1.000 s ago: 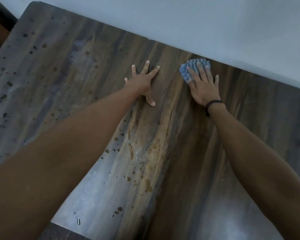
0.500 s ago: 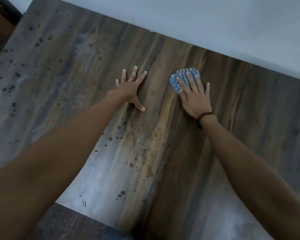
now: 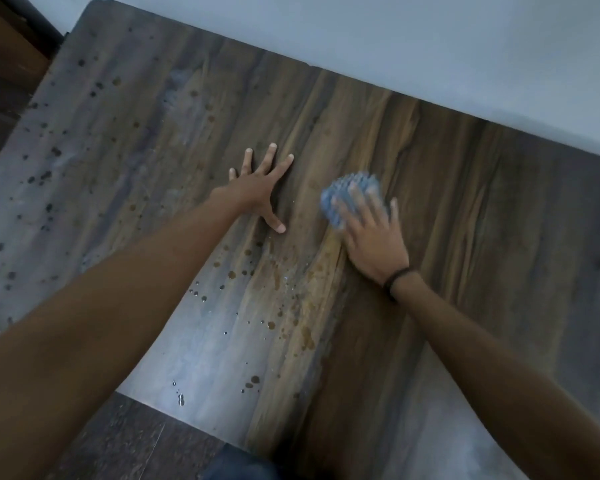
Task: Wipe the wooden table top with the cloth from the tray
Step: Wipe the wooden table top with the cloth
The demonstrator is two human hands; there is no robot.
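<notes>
Pressing down with your right hand (image 3: 373,237), you hold the blue cloth (image 3: 349,192) flat against the wooden table top (image 3: 465,209), a little right of the picture's centre. Your fingers (image 3: 361,202) lie spread over the cloth, not curled around it; its ribbed blue edge shows past the fingertips toward 11 o'clock. Hand and cloth are blurred. A dark band (image 3: 397,277) circles your right wrist. Your left hand (image 3: 260,188) rests palm down on the bare wood at 9 o'clock of the cloth, near it but apart, all five digits splayed and holding nothing. Dark droplets (image 3: 243,271) speckle the wood at 6 to 7 o'clock of your left hand, between your two forearms, and run on toward the near edge. More spots (image 3: 49,161) scatter across the grey far-left part of the top, at 9 to 10 o'clock. A pale wall (image 3: 430,39) borders the table's far edge at 12 o'clock.
</notes>
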